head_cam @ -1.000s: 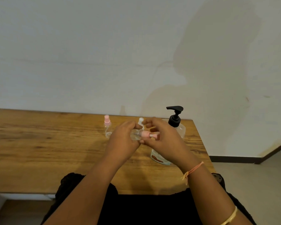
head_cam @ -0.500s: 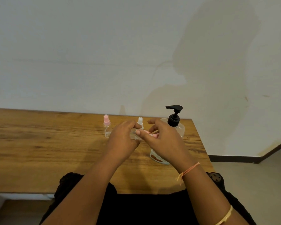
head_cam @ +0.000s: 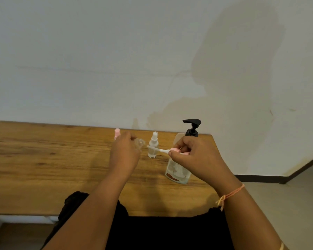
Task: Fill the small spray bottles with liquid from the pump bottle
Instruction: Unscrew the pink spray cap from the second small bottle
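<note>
My left hand (head_cam: 124, 156) holds a small clear spray bottle body (head_cam: 139, 143), its open neck pointing right. My right hand (head_cam: 192, 156) pinches the pink spray cap (head_cam: 174, 151), whose white dip tube (head_cam: 156, 149) sticks out to the left, free of the bottle. A white-capped small spray bottle (head_cam: 153, 147) stands upright on the wooden table (head_cam: 43, 168) between my hands. A pink-capped small bottle (head_cam: 117, 133) stands behind my left hand, mostly hidden. The clear pump bottle with the black pump head (head_cam: 192, 126) stands behind my right hand.
The table's back edge meets a pale wall. Its right edge (head_cam: 217, 154) ends just past the pump bottle, with floor beyond. The table's left half is bare wood. My dark-clothed lap (head_cam: 161, 231) is at the front edge.
My hands have moved apart. The right hand has drawn the pink cap and its tube out of the small bottle, which stays in the left hand.
</note>
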Demonstrator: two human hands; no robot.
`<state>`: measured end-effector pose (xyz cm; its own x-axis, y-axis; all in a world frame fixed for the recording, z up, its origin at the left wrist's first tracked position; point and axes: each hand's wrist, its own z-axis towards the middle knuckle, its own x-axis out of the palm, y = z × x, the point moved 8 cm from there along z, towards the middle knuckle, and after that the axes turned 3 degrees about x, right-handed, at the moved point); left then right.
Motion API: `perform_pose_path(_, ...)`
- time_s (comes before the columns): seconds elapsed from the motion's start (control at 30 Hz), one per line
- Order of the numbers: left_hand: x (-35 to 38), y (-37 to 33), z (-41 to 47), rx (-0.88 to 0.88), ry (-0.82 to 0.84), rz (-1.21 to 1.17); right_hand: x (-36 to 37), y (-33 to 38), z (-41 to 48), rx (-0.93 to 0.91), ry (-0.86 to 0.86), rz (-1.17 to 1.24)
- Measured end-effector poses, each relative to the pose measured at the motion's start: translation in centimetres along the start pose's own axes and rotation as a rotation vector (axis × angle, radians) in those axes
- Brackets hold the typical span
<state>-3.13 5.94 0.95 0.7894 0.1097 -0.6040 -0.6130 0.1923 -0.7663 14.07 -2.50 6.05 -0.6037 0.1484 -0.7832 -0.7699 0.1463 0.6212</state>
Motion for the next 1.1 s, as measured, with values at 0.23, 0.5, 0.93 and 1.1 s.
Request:
perform_pose_path(0.23,-1.7,2.5,0.2,-0.162,-0.153,-0.012,3.4,-1.2,0.1,0.041,0.118,-0.153)
perform_pose_path(0.5,-0.6,2.0,-0.2,-0.166,-0.097,-0.051,12.4,-4.0,1.7,0.094,0.173,-0.35)
perform_pose_path(0.93,0.3,2.2,-0.1,-0.148,-0.027,-0.039,15.1,-5.6,1.6,0.068,0.108,-0.519)
perform_pose_path(1.1,0.6,2.2,0.0,-0.142,-0.008,-0.021,14.0,-4.5,1.6,0.031,0.075,-0.49)
